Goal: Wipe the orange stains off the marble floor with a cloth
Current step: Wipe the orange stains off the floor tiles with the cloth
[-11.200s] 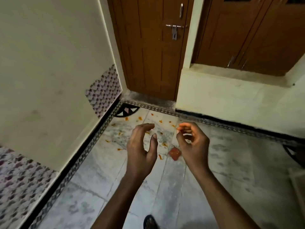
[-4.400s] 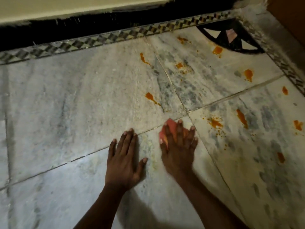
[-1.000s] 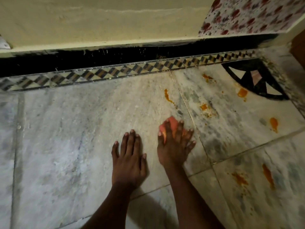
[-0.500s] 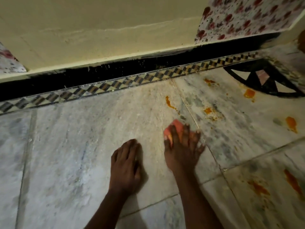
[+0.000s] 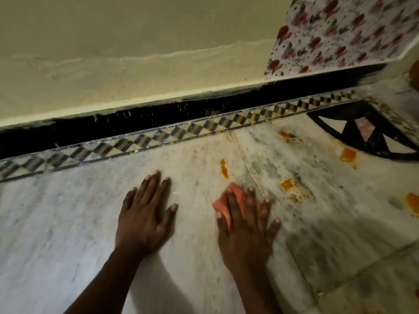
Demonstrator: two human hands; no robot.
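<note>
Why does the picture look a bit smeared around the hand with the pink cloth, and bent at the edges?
Head view: the right hand and cloth are motion-blurred, while the left hand looks sharper; the wide-angle lens curves the checkered border; dim light throws soft arm shadows onto the marble floor.

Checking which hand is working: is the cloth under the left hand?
No, the cloth lies under the right hand; the left hand rests flat on bare marble.

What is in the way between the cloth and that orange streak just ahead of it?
Nothing visible. The cloth under the right hand lies just short of the orange streak, with only bare marble floor between them.
</note>
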